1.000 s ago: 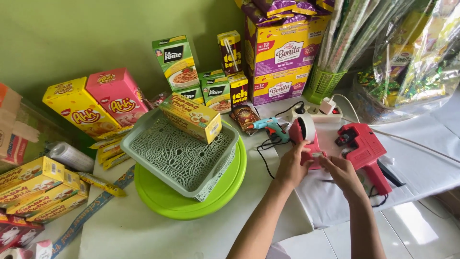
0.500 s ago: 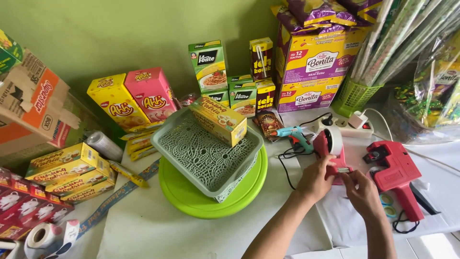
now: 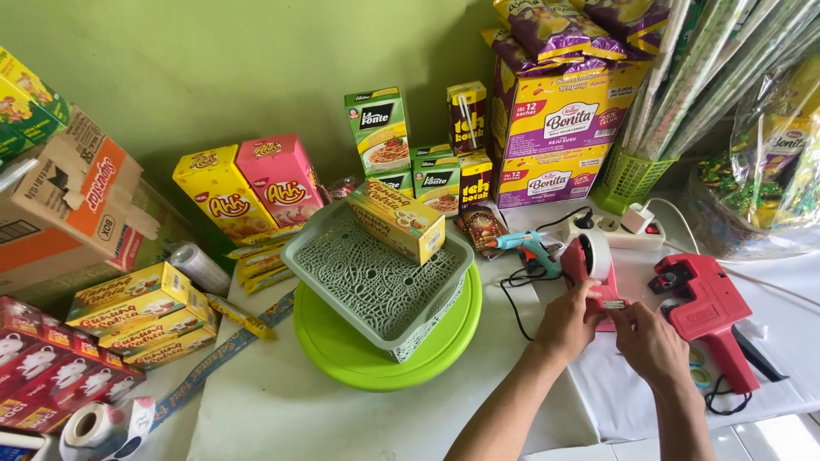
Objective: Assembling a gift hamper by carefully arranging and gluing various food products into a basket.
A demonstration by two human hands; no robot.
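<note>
At the lower right of the frame, on the white table [image 3: 282, 410], the left hand [image 3: 565, 323] grasps a pink tape dispenser [image 3: 591, 271] from its near side, while the right hand [image 3: 651, 341] pinches the strip end [image 3: 613, 305] just beside its base. A red price-label gun [image 3: 709, 312] lies just right of the hands, untouched.

Risk, as judged: the strip could tear short or stick to the fingers if pulled at an angle; the dispenser could slide toward the blue glue gun [image 3: 528, 245] and its black cord, which lie close to its left.

Packages: a yellow box [image 3: 397, 220] rests tilted on the rim of the grey lattice basket [image 3: 376, 286], which sits on a green round tray [image 3: 367, 358] at centre. Yellow and pink cartons [image 3: 252, 189] stand upper left of it; green boxes [image 3: 380, 128] at top centre; purple-and-yellow cartons [image 3: 555, 128] stacked at upper right. Flat yellow boxes [image 3: 137, 312] lie at the left.
</note>
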